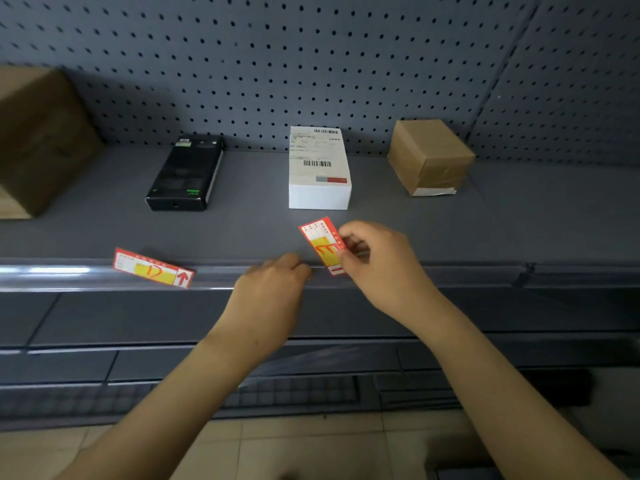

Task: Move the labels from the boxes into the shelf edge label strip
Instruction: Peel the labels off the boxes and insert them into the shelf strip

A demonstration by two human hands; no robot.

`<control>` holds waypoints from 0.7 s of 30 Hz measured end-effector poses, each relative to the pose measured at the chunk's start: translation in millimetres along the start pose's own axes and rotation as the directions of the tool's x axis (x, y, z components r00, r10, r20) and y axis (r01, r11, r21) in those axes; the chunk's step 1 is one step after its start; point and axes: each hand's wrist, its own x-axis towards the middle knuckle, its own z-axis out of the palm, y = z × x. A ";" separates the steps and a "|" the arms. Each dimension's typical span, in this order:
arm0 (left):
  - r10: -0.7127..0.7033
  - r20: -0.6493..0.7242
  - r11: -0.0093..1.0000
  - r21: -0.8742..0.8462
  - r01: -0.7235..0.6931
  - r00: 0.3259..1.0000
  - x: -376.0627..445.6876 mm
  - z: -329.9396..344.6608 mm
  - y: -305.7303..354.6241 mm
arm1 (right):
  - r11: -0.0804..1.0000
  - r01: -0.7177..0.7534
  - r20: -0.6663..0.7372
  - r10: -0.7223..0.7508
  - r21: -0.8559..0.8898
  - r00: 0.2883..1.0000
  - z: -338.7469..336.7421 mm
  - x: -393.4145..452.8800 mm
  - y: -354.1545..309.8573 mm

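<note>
My right hand [377,261] pinches a red and yellow label marked E [323,245], held nearly upright with its lower end at the clear shelf edge label strip [69,275]. Just left of that label, my left hand [273,289] has its fingertips on the strip's top edge. A second red and yellow label marked D [152,268] sits tilted in the strip further left. Behind the E label stands a white box [318,174] with a printed shipping sticker on top.
On the grey shelf [242,230] there are also a black box [185,174], a small brown carton [429,155] at the right and a large brown carton [38,140] at the far left. A pegboard back wall [311,64] rises behind them. Lower shelves lie below.
</note>
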 end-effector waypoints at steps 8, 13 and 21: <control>0.020 -0.028 0.998 -0.060 -0.022 0.999 3.1 -2.9 -5.5 | 0.996 0.026 -0.045 -0.030 -0.087 0.999 9.0 4.6 7.2; 0.033 -0.032 0.994 -0.104 -0.036 0.999 5.1 -4.3 -6.1 | 0.993 0.068 -0.086 -0.076 -0.099 0.993 8.7 4.1 4.7; 0.063 0.025 0.994 -0.096 -0.060 0.998 -6.7 -7.9 -6.9 | 0.996 0.075 -0.103 -0.081 -0.053 0.991 9.9 8.8 2.2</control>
